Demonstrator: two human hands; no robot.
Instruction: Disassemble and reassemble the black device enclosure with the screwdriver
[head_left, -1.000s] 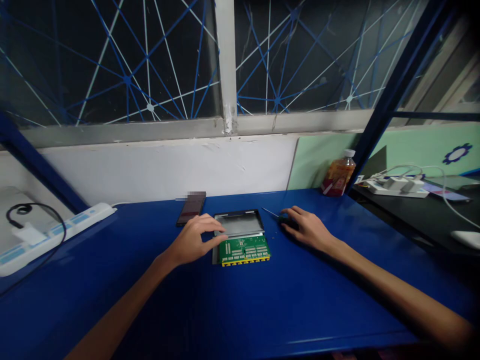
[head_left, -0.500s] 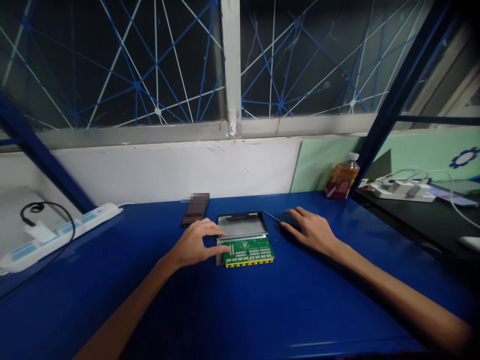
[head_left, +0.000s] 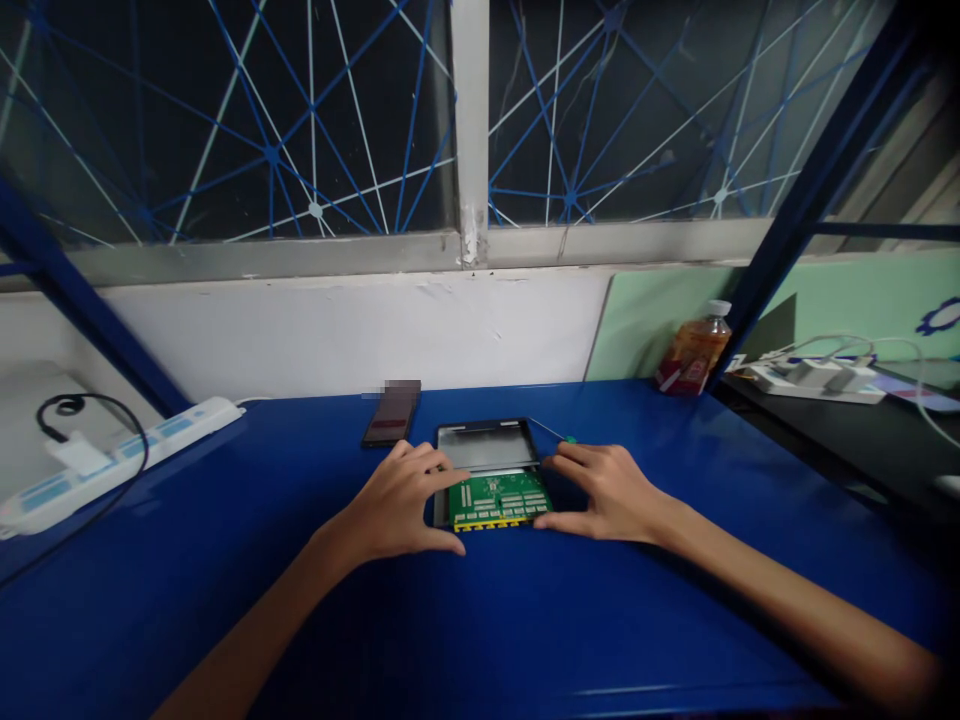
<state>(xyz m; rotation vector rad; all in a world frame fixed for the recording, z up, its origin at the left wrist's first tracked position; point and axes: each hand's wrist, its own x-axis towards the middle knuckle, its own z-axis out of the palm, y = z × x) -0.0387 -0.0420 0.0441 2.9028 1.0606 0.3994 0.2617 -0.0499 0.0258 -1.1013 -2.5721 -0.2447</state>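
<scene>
A green circuit board [head_left: 499,492] with a row of yellow connectors along its front edge lies partly over the front of a dark, shallow metal case [head_left: 484,447]. My left hand [head_left: 409,502] is at the board's left side, index finger reaching over it and thumb spread apart in front. At the right side, my right hand [head_left: 604,490] has its fingers against the board's edge and its thumb at the front corner, gripping it. Behind that hand lies a screwdriver [head_left: 551,430] with a thin shaft and a green handle, mostly hidden by the fingers.
A dark phone [head_left: 391,415] lies on the blue table [head_left: 480,630], behind my left hand. A white power strip [head_left: 142,455] with a plugged-in black cable runs along the left. A drink bottle [head_left: 694,350] stands at the back right, near a blue post.
My right hand has moved left and forward from the screwdriver to the board's right edge. My left thumb has come off the board to its front, and the fingers have spread.
</scene>
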